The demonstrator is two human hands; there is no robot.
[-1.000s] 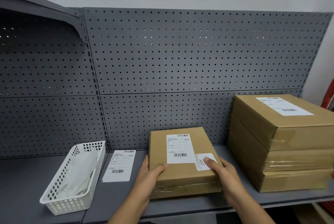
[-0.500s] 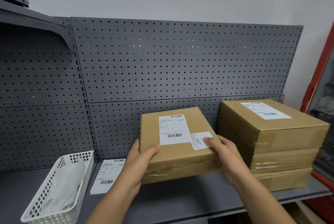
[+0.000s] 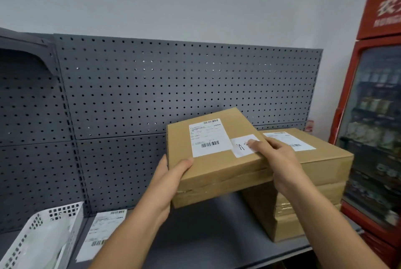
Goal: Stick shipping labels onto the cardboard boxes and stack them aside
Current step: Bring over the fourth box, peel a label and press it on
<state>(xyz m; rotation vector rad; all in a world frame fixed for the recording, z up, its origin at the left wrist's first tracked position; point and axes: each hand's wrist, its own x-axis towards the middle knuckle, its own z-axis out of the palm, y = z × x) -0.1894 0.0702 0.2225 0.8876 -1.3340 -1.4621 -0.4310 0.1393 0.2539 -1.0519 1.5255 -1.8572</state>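
I hold a flat cardboard box [image 3: 219,173] in the air above the grey shelf [image 3: 208,231], tilted slightly. A white shipping label [image 3: 208,136] and a small white sticker sit on its top. My left hand [image 3: 167,186] grips its near left corner, thumb on top. My right hand [image 3: 280,164] grips its right edge, thumb on the small sticker. The box's right end overlaps the stack of labelled boxes [image 3: 314,182] at the right. A loose shipping label [image 3: 102,231] lies flat on the shelf at the lower left.
A white plastic basket [image 3: 43,238] with clear wrapping stands at the lower left. A grey pegboard [image 3: 152,86] backs the shelf. A red drinks fridge [image 3: 373,116] stands right of the stack.
Both hands have lifted the box higher off the shelf and carried it right, until its right end is over the stack. The view has turned right.
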